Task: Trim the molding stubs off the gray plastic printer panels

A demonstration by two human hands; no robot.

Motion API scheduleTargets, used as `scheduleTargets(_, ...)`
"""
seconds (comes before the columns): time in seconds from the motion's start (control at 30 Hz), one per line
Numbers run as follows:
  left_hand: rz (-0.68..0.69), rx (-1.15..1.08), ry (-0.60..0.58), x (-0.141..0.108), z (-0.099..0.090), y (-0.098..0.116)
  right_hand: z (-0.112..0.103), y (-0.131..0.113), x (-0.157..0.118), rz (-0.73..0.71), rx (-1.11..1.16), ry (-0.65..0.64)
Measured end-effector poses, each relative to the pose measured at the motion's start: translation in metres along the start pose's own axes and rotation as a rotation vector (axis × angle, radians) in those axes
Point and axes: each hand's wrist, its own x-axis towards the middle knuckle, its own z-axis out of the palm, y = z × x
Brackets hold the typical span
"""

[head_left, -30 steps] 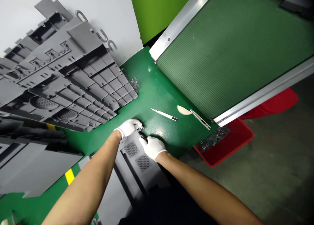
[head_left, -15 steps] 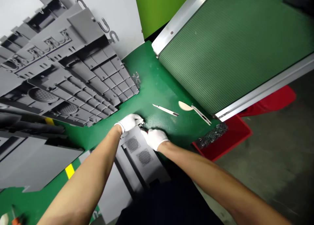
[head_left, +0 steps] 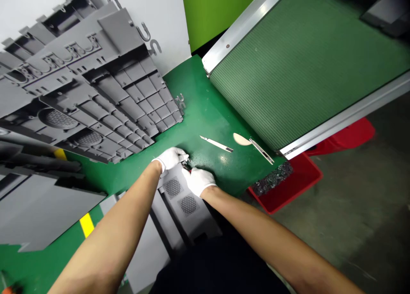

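A grey plastic panel (head_left: pixel 173 219) with two square grille patches lies in front of me against my dark clothing. At its far end my left hand (head_left: pixel 171 158), in a white glove, is closed in a pinch at the corner. A small pale bit shows at its fingertips, too small to name. My right hand (head_left: pixel 200 182), also white-gloved, is closed round a red-handled tool (head_left: pixel 190 170) beside that same corner. Most of the tool is hidden by the glove, so its kind does not show. The two hands are close together but apart.
Large grey ribbed panels (head_left: pixel 128 97) lean at left; more grey panels (head_left: pixel 48 213) lie below. A craft knife (head_left: pixel 217 144), a cream half-round piece (head_left: pixel 241 139) and tweezers (head_left: pixel 262 151) lie on the green table (head_left: pixel 198 110). A green conveyor (head_left: pixel 297 67) and red bin (head_left: pixel 299 183) are at right.
The view has shifted slightly. Both hands stay at the panel's far corner with almost the same grip. More of a grey part shows on the conveyor at top right.
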Motion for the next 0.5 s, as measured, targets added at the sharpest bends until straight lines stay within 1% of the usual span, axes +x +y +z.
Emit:
scheduleTargets(0.17,-0.002,-0.016,0.027,0.000,0.002,-0.003,-0.009,0.008,0.009,-0.067,-0.048,-0.026)
scheduleTargets(0.3,-0.009,0.013,0.084,-0.002,0.003,-0.004,-0.016,0.015,0.015,-0.120,-0.053,-0.045)
scheduleTargets(0.37,-0.012,0.027,0.098,-0.004,0.003,-0.003,-0.016,0.014,0.014,-0.105,-0.040,-0.039)
scheduleTargets(0.5,0.008,0.010,0.098,-0.006,0.002,0.001,-0.009,0.006,0.004,-0.016,0.015,-0.024)
